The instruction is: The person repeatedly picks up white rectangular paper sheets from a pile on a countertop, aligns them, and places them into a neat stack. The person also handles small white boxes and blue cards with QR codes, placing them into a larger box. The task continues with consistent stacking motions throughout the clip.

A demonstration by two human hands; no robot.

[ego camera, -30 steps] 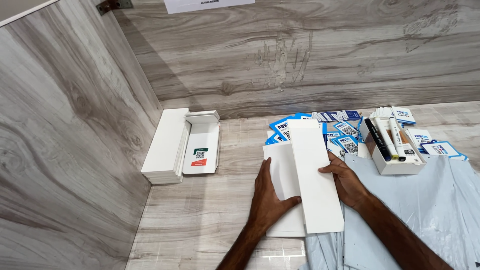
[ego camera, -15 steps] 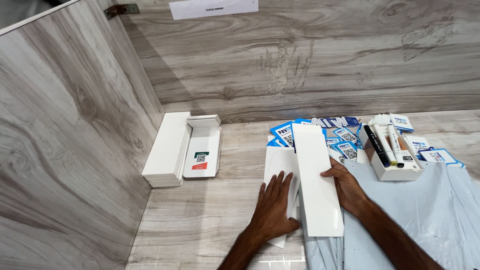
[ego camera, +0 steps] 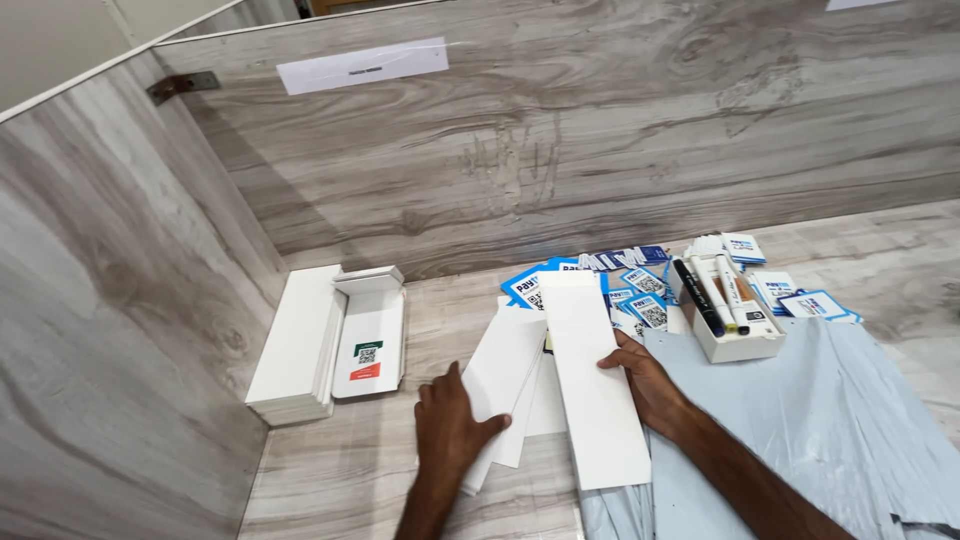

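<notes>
My left hand [ego camera: 447, 428] lies flat on the lower corner of a white flat card sheet [ego camera: 505, 375], one of a few fanned out on the wooden table [ego camera: 340, 470]. My right hand [ego camera: 645, 385] grips the right edge of a long white folded card strip [ego camera: 590, 370] that lies over the fanned sheets. Blue and white printed cards [ego camera: 630, 290] are spread just behind the strip.
A stack of white flat cartons [ego camera: 295, 345] with one open tray-like box [ego camera: 370, 335] stands at the left by the wooden wall. A small white box with markers [ego camera: 725, 305] sits at the right. A pale blue plastic sheet [ego camera: 830, 420] covers the table's right side.
My left hand has slid left and down, pulling a white sheet out from under the long strip. My right hand stays on the strip's edge.
</notes>
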